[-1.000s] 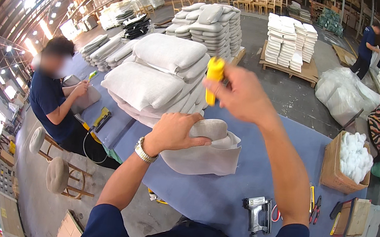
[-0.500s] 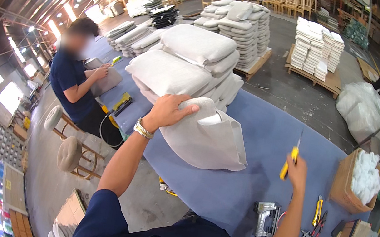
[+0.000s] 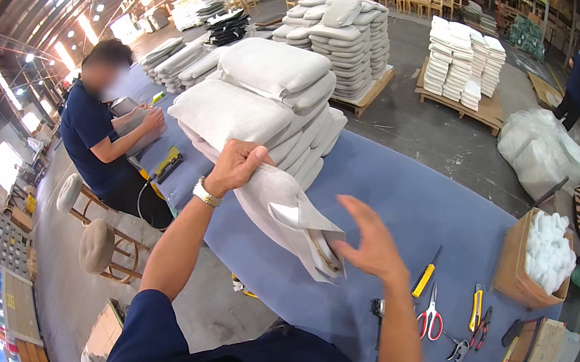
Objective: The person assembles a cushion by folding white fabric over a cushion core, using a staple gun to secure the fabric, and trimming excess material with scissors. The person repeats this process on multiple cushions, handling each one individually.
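Bench [image 3: 406,185] spreads out around the pile [image 3: 237,108], its top flat and dull blue. The pile itself is plump pads in pale woven cloth, round-cornered and stacked unevenly; if my elbow or wrist bumped it, I think the overhanging upper pads could slide. Well to the right of the pile stands the box [image 3: 514,262], plain brown cardboard, heaped with white fluff [image 3: 550,252] that looks light enough to spill if jolted.

The cushion [image 3: 269,197] is just on my side of the pile, slanting down to the right. It is soft and rounded at its upper end, thin and loose at the lower, where a cloth flap gapes and a brownish edge shows inside. My left grip [image 3: 237,165] is clenched on the upper end; my right grip [image 3: 373,243] is empty, fingers spread beside the flap, and whether the thumb touches I cannot tell. Held from one end only, the cushion might twist or sag, and a hard tug could crease the flap.

Right of the pile, nearer me, lie the yellow tool [image 3: 424,280], slim-shafted, then the red-handled scissors [image 3: 431,318], cutter [image 3: 476,308] and pliers [image 3: 481,329]; cloth dragged across them could snag.
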The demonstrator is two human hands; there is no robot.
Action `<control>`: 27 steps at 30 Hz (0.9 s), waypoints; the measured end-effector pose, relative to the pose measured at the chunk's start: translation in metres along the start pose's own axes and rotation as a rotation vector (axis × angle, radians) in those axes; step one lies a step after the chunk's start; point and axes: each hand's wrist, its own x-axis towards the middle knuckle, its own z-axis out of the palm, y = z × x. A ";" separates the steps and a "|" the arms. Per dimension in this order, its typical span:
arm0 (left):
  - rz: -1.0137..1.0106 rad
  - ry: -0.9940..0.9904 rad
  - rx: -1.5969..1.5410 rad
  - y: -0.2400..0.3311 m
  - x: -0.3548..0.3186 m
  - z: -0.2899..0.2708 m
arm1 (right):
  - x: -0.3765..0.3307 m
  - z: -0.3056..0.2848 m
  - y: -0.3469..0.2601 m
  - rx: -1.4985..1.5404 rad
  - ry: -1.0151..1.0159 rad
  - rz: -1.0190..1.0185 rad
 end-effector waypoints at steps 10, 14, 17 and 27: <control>0.087 0.021 -0.020 0.010 0.015 0.021 | 0.027 0.044 -0.031 0.423 0.370 0.158; 0.096 0.041 -0.019 0.007 0.009 0.021 | 0.031 0.053 -0.028 0.583 0.364 0.236; 0.032 -0.046 0.092 0.015 0.000 0.012 | 0.034 0.058 -0.029 0.571 0.341 0.256; -0.142 0.293 0.085 -0.010 -0.063 -0.024 | -0.016 0.114 0.016 0.186 -0.038 0.297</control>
